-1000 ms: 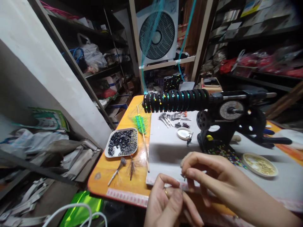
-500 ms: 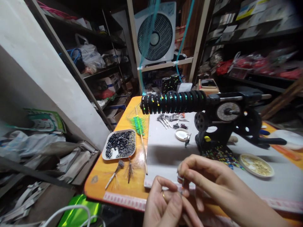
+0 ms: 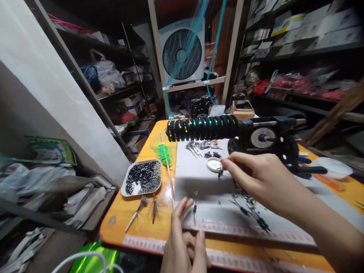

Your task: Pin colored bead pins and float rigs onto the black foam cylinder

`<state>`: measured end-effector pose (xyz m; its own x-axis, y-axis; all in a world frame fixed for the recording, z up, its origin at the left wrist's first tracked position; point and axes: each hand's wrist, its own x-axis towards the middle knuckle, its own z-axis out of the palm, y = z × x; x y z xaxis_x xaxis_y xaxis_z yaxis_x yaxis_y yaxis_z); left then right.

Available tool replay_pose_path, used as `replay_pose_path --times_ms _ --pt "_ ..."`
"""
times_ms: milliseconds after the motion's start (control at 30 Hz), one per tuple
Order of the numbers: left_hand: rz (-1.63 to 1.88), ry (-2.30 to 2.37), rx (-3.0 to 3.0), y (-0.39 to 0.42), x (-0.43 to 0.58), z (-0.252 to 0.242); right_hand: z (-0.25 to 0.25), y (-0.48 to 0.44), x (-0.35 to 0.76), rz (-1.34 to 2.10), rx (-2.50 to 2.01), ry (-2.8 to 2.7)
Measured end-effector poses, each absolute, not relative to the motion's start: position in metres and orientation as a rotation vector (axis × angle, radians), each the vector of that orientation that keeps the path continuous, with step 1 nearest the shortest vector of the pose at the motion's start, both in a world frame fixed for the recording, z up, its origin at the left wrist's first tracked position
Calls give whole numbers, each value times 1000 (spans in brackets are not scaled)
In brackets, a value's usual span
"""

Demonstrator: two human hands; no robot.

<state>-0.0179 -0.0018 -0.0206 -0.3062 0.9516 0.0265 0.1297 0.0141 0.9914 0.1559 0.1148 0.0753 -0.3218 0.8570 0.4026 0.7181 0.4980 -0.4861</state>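
Observation:
My right hand is over the grey mat, thumb and forefinger pinched at the top of a small black piece beside a small white dish. Lower down, my left hand has its forefinger stretched out and its thumb apart. Just past its fingertips is a thin wire-like piece with a black sleeve. Several similar black-sleeved pieces lie below my right forearm. Coloured beads show partly behind that hand.
A black ridged roller on a geared stand crosses the table's back. At left are a white tray of black tubes, a stick with green and blue strands and two frayed bundles. A fan and loaded shelves stand behind.
My right hand has left my left hand and reached forward to the small black piece by the dish. My left hand has opened and lowered slightly. The black-sleeved pieces on the mat are now uncovered.

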Motion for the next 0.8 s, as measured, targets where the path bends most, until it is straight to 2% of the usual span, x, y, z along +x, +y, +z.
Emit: replay_pose_path --times_ms 167,233,333,500,600,700,800 --pt "1566 1398 1212 15 -6 11 87 96 166 874 -1217 -2058" --pt "1548 1274 1313 24 5 19 89 94 168 902 -1194 -2060" --pt "1438 1211 1428 36 15 28 89 92 168 701 -1168 -2146" --pt "1528 1199 1355 62 11 49 77 89 166 96 -1126 -2241" --pt "1489 1146 1389 76 8 63 71 84 165 -88 -1123 -2251" --pt "1515 1114 1352 77 8 69 74 74 168 121 -1092 -2245" --pt "1494 1006 1281 61 10 61 83 62 174 649 -1065 -2155"
